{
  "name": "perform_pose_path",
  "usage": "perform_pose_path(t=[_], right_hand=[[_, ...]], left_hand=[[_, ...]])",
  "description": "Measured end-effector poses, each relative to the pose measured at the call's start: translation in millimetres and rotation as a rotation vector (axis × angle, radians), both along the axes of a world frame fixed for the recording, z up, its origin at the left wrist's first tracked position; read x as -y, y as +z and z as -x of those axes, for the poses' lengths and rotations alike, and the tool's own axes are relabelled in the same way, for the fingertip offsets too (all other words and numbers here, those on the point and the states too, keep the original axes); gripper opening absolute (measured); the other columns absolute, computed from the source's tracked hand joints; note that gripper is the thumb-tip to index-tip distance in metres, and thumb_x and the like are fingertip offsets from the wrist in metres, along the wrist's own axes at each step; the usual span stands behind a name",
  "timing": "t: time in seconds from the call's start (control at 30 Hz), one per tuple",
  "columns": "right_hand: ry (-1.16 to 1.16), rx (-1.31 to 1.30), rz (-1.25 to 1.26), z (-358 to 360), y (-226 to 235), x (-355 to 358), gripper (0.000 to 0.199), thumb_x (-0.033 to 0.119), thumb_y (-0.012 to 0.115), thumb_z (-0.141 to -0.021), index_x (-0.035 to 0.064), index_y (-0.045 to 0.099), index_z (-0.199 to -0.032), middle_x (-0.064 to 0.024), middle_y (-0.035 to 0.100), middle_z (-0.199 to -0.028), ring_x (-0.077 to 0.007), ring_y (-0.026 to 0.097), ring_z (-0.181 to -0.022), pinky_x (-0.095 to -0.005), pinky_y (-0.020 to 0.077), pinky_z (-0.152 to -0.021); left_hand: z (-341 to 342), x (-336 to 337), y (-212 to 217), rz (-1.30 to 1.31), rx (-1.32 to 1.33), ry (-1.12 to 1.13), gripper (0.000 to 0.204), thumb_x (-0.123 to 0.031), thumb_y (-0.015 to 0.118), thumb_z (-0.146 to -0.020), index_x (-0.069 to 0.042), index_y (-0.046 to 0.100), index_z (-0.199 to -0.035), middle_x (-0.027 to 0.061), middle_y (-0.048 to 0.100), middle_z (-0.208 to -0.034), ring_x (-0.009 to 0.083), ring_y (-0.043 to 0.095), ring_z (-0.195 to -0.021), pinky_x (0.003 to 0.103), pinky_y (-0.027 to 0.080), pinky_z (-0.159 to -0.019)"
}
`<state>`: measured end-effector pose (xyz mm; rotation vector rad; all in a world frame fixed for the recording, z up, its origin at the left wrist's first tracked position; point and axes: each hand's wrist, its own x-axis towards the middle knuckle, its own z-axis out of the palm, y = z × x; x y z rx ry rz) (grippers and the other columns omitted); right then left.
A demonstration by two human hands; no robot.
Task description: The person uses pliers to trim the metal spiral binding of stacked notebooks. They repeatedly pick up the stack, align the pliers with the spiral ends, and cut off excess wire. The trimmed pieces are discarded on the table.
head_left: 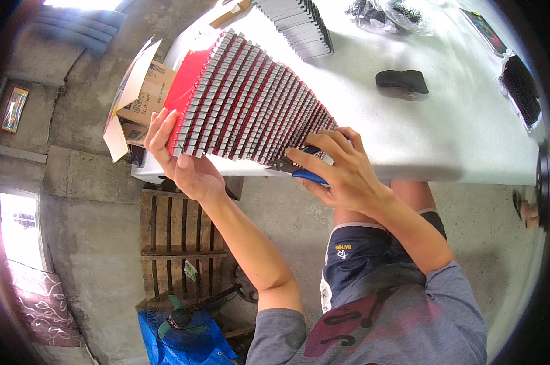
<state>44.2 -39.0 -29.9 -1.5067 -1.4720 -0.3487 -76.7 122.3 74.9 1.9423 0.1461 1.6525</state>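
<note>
A red panel (244, 100), its face lined with rows of small silver metal pieces, is held tilted above the near edge of the table. My left hand (190, 170) grips its lower left corner, the thumb at the bottom edge and the fingers along the red side. Wrapped in my right hand (345, 161) is a pair of pliers (311, 176) with blue handles. The dark jaws are at the panel's lower right edge, among the metal pieces. Whether the jaws are closed on a piece is too small to tell.
On the white-covered table (372, 134) lie a black curved object (402, 80), a ribbed grey stack (296, 27) and plastic-wrapped black items (387, 15). An opened cardboard box (147, 94) stands left. Below are a wooden pallet (180, 228) and a fan (177, 319).
</note>
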Motion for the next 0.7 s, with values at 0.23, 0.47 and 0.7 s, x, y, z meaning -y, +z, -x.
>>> perform_pose_path(t=[0.23,0.47,0.7], right_hand=[[0.233,-0.361,0.151,6,1,2,0.031,0.025,0.069,-0.077,0.0154,0.062,-0.105,-0.0056,0.056,-0.087,-0.0207,0.056,-0.078,-0.0332,0.0416,-0.071],[0.633,-0.980,0.479,-6,12,4,0.027,0.028,0.064,-0.082,0.0106,0.061,-0.102,-0.0088,0.058,-0.080,-0.0264,0.058,-0.072,-0.0351,0.0441,-0.067],[0.087,-0.214,0.042,-1,-8,7,0.037,0.027,0.069,-0.076,0.0171,0.059,-0.110,-0.0055,0.055,-0.100,-0.0222,0.054,-0.090,-0.0394,0.0357,-0.084]], left_hand=[[-4,3,0,0.014,0.032,-0.007,0.052,-0.045,0.052,-0.076,-0.006,0.055,-0.111,0.0092,0.047,-0.119,0.0256,0.027,-0.132,0.046,0.019,-0.111],[-2,4,-1,0.029,0.027,-0.008,0.051,-0.040,0.049,-0.076,-0.004,0.054,-0.111,0.0099,0.047,-0.118,0.0260,0.030,-0.130,0.047,0.020,-0.111],[-1,2,0,0.057,0.031,-0.061,0.052,-0.037,0.048,-0.076,-0.001,0.053,-0.113,0.0125,0.046,-0.121,0.0263,0.030,-0.130,0.048,0.021,-0.109]])
